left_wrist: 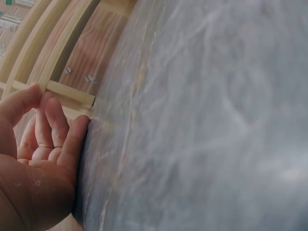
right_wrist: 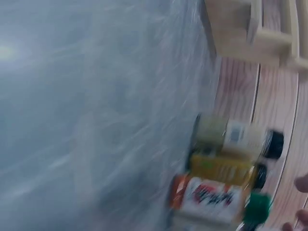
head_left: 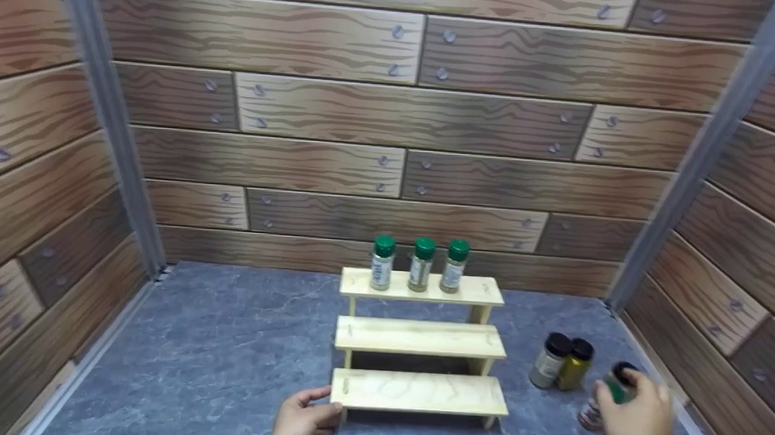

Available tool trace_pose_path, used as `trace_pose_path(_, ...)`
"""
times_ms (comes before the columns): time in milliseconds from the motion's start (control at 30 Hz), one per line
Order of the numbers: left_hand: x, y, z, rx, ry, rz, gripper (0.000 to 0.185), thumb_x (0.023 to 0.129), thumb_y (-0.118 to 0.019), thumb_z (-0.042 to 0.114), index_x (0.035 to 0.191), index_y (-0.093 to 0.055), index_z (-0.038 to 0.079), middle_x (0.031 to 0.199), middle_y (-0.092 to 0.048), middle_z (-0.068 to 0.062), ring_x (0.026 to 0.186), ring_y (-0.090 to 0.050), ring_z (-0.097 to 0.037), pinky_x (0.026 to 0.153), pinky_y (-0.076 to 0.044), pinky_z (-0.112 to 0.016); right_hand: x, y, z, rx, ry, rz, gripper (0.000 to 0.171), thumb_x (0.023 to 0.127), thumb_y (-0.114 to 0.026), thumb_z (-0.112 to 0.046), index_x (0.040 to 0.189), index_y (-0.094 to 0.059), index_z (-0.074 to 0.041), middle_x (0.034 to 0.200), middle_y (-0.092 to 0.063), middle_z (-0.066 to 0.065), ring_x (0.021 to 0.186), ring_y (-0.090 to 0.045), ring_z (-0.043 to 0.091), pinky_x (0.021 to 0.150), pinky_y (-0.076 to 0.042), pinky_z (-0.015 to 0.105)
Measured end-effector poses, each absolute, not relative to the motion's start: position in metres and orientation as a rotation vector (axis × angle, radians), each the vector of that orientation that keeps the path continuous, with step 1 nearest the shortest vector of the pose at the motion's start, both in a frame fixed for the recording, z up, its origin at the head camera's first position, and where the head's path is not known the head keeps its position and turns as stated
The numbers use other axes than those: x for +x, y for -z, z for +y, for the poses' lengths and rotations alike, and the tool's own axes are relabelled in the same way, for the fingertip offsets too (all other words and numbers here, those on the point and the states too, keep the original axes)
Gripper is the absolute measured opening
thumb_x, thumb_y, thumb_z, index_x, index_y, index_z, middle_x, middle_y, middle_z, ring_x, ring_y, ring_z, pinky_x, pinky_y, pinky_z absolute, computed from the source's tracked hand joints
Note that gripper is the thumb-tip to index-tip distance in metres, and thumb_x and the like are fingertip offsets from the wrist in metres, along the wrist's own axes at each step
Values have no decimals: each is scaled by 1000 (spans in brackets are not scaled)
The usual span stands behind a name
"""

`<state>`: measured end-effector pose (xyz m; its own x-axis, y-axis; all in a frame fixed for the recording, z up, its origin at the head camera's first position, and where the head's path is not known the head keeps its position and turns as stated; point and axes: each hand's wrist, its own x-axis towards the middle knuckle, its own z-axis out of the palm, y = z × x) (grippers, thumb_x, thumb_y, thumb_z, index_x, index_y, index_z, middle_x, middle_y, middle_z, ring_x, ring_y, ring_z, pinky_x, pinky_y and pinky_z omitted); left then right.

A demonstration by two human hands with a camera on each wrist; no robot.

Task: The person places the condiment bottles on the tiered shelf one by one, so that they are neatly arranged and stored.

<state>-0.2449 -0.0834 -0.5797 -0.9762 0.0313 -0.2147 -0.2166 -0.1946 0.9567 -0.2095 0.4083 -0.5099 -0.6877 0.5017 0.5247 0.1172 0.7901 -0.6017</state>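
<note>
While I watch from afar, the person's left hand (head_left: 304,417) pinches the left end of the lowest step (head_left: 421,392) of a wooden rack (head_left: 421,337), thumb and fingers together at its front corner. The rack stands between the left and right edges of the tabletop (head_left: 221,354), a little nearer the right one.

Over by the tabletop's right edge, the right hand (head_left: 642,416) is at a green-capped bottle (head_left: 591,414) — I see thumb and forefinger parted about the cap, and blur keeps me from telling whether they touch it. My right-wrist view shows that bottle's white label with red print. Just behind it stands a dark-capped bottle (head_left: 623,371), partly covered by the hand.

Between that hand and the rack, a pale-labelled bottle (head_left: 547,366) and a yellow bottle (head_left: 573,370) stand side by side, both with black caps. On the top step (head_left: 480,290) I count three upright bottles with green caps (head_left: 419,270) — spaced apart, running from near its left end to past its middle.
</note>
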Motion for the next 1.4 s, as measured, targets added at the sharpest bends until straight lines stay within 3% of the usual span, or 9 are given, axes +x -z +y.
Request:
trace_pose_path(233, -244, 575, -86, -287, -2247, 1886, 62, 86, -83, 1, 139, -55, -18, 86, -78, -18, 73, -76, -22, 62, -61, -35, -206, 526, 415, -702, -851, -2553, 69, 95, -78, -28, 142, -47, 12, 132, -54, 42, 115, -55, 60, 94, -45, 70)
trace_pose_path(567, -243, 575, -84, -229, -2296, 1843, 60, 87, -80, -3, 137, -54, -20, 86, -77, -19, 71, -75, -21, 60, -60, -34, -197, 523, 403, -707, -808, -2414, 49, 92, -78, -17, 132, -56, 3, 113, -70, 35, 96, -69, 52, 82, -53, 64)
trace_pose_path(600, -242, 575, -84, -217, -2301, 1838, 59, 87, -80, -3, 137, -54, -20, 86, -77, -20, 71, -75, -21, 60, -60, -33, -195, 518, 396, -663, -794, -2370, 48, 91, -80, -16, 130, -59, 3, 110, -71, 34, 92, -71, 49, 80, -55, 61)
trace_pose_path(700, -242, 575, -83, -216, -2299, 1840, 58, 87, -80, -2, 136, -55, -20, 86, -77, -18, 71, -75, -20, 61, -60, -33, -196, 490, 373, -444, -767, -2186, 43, 86, -85, -9, 124, -68, 2, 101, -75, 27, 78, -74, 33, 70, -58, 35)
trace_pose_path(800, -242, 574, -82, -228, -2286, 1853, 59, 87, -82, 0, 137, -56, -19, 85, -78, -17, 70, -75, -19, 61, -60, -32, -214, 454, 350, -186, -813, -2047, 41, 83, -88, 0, 121, -73, 1, 100, -77, 23, 75, -69, 9, 64, -50, 12)
trace_pose_path(867, -244, 574, -82, -221, -2291, 1857, 59, 87, -82, 0, 137, -56, -19, 84, -77, -16, 70, -74, -18, 60, -60, -31, -233, 433, 335, -67, -873, -2015, 43, 84, -87, 3, 124, -72, 0, 101, -76, 22, 76, -64, -1, 66, -47, 5)
trace_pose_path(933, -244, 574, -82, -201, -2304, 1863, 59, 87, -81, 0, 136, -56, -20, 83, -77, -15, 70, -74, -18, 60, -60, -31, -255, 417, 322, 19, -941, -2020, 43, 86, -85, 5, 127, -71, 0, 102, -76, 22, 78, -65, 1, 67, -49, 6)
trace_pose_path(1133, -245, 577, -82, -169, -2321, 1873, 56, 87, -80, 0, 134, -57, -20, 84, -77, -17, 72, -74, -19, 60, -59, -30, -309, 396, 291, 133, -1041, -2131, 43, 90, -84, 1, 130, -69, 0, 103, -76, 20, 83, -74, 31, 67, -51, 11)
trace_pose_path(1400, -246, 578, -84, -142, -2309, 1895, 54, 88, -78, -1, 133, -57, -21, 87, -77, -18, 76, -75, -20, 62, -61, -33, -337, 402, 271, 71, -1013, -2218, 44, 93, -83, -7, 133, -68, -1, 114, -75, 20, 82, -73, 29, 68, -54, 26)
